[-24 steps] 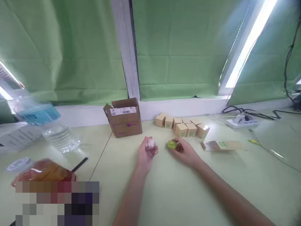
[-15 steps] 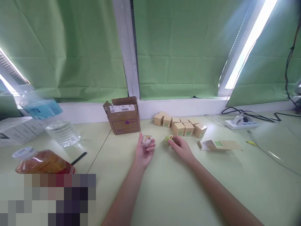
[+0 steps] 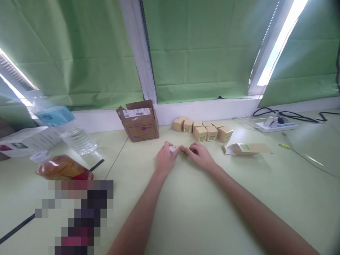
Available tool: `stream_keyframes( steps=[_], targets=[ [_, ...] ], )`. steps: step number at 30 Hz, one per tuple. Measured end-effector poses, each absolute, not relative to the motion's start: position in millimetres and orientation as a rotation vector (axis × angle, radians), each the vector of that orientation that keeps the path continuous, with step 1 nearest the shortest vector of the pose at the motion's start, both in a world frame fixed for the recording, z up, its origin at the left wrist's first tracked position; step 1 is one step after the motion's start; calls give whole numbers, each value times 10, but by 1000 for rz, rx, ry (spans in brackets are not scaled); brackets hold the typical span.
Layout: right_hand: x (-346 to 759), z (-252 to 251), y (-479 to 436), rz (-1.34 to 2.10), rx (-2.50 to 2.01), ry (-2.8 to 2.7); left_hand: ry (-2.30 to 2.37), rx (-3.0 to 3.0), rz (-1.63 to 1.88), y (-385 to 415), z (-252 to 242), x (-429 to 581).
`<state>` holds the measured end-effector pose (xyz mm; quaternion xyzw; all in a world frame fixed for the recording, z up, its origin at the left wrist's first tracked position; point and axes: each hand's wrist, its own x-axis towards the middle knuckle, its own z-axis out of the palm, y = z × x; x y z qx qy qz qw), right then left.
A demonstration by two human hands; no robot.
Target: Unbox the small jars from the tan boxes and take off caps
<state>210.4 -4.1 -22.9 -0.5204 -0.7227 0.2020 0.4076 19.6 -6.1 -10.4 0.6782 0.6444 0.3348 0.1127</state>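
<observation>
My left hand [image 3: 165, 161] is closed round a small clear container [image 3: 172, 148], mostly hidden behind the fingers. Its thumb reaches across to a small yellow-green piece [image 3: 184, 151] between the two hands. My right hand [image 3: 202, 156] pinches that same piece from the other side, fingertips close to those of the left. The kind of piece is too small to make out. Just beyond the hands stands a group of small brown cardboard boxes [image 3: 201, 134] with green labels.
An opened carton [image 3: 140, 122] stands at the back. An unfolded small box [image 3: 247, 148] lies to the right, near a power strip [image 3: 277, 125] and cables. On the left are a water bottle [image 3: 79, 141], an amber drink bottle [image 3: 63, 167] and a white box [image 3: 30, 141].
My left hand has turned from palm-up and closed over the clear container. The hands have come together, the left thumb now at the yellow-green piece. The view has shifted slightly.
</observation>
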Motion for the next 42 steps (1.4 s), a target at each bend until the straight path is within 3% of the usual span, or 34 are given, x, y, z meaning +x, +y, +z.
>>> stream_keyframes(
  steps=[6, 14, 26, 37, 42],
  targets=[
    [2078, -277, -16, 404, -1387, -1835, 1935, 2080, 867, -83, -127, 322],
    [2008, -230, -172, 18, -1432, -2054, 2095, 2024, 925, -60, -73, 193],
    [1948, -191, -221, 334, -1299, -2165, 1946, 2034, 966, -48, -100, 165],
    [1680, -189, -21, 221, -1367, -2166, 1778, 1881, 1174, 18, -151, 112],
    [1576, -178, -16, 136, -1491, -2177, 2045, 1750, 1299, 73, -151, -129]
  ],
)
